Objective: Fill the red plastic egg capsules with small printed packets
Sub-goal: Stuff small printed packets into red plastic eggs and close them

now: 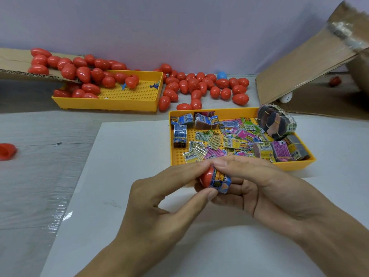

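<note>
A plain pale lilac wall [179, 27] stands behind a grey wood-grain table [30, 186] — softly, evenly lit, with a white sheet [123, 156] on top.

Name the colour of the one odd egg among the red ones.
Blue egg, head view.

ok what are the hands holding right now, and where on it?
Both hands hold one pair: the left hand pinches the red capsule half by its rounded shell, and the right hand grips the blue printed packet at its top edge, against the capsule's opening.

Bare white sheet [123, 176] leftward; tray [239, 111] ahead
</note>
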`<state>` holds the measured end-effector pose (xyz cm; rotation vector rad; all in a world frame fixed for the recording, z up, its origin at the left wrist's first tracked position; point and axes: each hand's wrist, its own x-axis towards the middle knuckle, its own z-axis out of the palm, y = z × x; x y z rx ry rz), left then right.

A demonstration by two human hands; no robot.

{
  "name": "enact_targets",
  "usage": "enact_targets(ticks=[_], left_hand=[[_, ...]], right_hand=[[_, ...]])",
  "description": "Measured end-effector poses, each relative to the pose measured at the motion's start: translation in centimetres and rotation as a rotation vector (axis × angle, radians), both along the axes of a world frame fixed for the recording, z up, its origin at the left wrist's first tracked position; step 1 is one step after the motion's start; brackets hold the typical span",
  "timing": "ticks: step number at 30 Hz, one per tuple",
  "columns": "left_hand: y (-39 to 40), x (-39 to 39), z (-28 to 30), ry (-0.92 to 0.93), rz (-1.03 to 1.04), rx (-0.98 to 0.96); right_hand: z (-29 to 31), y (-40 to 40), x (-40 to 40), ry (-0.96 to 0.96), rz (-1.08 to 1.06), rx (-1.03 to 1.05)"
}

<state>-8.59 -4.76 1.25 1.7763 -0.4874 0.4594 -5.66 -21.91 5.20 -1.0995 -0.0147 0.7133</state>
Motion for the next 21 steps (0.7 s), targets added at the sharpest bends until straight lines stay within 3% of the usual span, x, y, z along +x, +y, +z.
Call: enact_targets(ticks=[7, 21], left_hand=[[0.38, 0.69, -0.18, 0.097, -0.061, -0.268], [0.47, 0.77, -0.21, 0.096, -0.098, -0.205]], right_hand=[[0.07, -1.08, 0.53, -0.107, -0.083, -0.134], [0.14, -0.25, 0.00, -0.154, -0.118, -0.190]])
